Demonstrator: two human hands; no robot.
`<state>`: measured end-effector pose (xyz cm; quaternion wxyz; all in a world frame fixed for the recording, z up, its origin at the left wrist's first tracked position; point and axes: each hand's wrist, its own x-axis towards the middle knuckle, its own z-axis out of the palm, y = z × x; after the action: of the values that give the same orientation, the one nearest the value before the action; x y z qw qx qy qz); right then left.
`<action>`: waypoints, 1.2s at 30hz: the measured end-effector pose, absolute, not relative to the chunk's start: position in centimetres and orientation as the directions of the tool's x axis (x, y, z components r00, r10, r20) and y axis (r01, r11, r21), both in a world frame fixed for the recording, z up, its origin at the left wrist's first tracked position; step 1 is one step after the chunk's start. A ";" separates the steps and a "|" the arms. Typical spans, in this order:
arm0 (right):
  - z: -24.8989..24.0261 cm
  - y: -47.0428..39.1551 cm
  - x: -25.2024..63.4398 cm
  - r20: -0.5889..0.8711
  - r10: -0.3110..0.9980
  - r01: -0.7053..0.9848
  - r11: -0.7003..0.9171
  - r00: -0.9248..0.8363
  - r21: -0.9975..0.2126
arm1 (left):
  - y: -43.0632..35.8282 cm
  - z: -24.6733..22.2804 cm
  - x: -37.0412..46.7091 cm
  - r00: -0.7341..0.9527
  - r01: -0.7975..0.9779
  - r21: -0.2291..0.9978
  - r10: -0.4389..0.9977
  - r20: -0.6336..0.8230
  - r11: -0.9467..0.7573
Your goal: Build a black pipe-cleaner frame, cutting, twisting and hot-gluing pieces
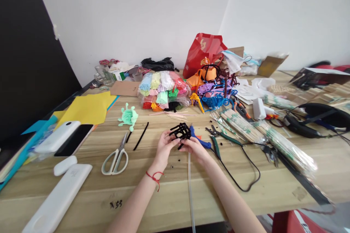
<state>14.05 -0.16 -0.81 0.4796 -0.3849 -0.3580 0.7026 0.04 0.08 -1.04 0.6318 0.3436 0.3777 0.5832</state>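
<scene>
Here, the desk [153,193] is pale wood with brown streaks in its grain, and the number 53 is written in black near its front edge. Behind it rises a plain white wall [142,14], with a corner line running up toward the right; a dark panel [22,32] fills the left side of the room. Below the desk's right front edge, part of something red [287,222] shows.

Over the middle of the desk, the left hand [165,145] and the right hand [193,148] hold a small black frame [180,131] between them, fingers closed in on its near side. A red string [155,178] circles the left wrist. Just beyond the right hand lies a blue glue gun [201,142], and a clear stick [190,189] runs from below the hands to the near edge.

To the left are white scissors [116,162], a black strip [141,136], a fuzzy green figure [128,116], a phone [73,140] and yellow paper [86,109]. Along the back, bags of colored fuzzy strips [164,89] sit near a red bag [202,52]. The right side carries wrapped sticks [287,149], keys [270,154] and a black headset [314,118].
</scene>
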 end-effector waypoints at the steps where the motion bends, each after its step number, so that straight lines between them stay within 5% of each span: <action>1: -0.8 -0.2 14.0 -0.201 0.948 -0.399 -0.288 -0.246 -0.870 | 0.1 -1.0 0.0 0.032 -0.476 0.875 0.996 -0.078 0.084; 27: -0.3 -0.2 14.0 -0.213 0.950 -0.492 -0.302 -0.230 -0.816 | 0.6 -1.4 -0.2 0.116 -0.477 0.870 0.990 -0.079 0.125; 31: -0.4 -0.3 14.0 -0.207 0.953 -0.492 -0.293 -0.222 -0.820 | 0.1 -0.9 -0.3 -0.006 -0.307 0.951 0.999 0.036 -0.036; 36: -0.6 -0.3 14.0 -0.220 0.959 -0.503 -0.282 -0.180 -0.817 | -0.6 0.3 -0.7 -0.098 0.062 0.927 0.922 0.374 -0.369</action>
<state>14.00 -0.31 -0.62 0.5175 -0.3773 -0.3023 0.7060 -0.73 -0.63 0.31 0.3577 0.5685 0.4331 0.6011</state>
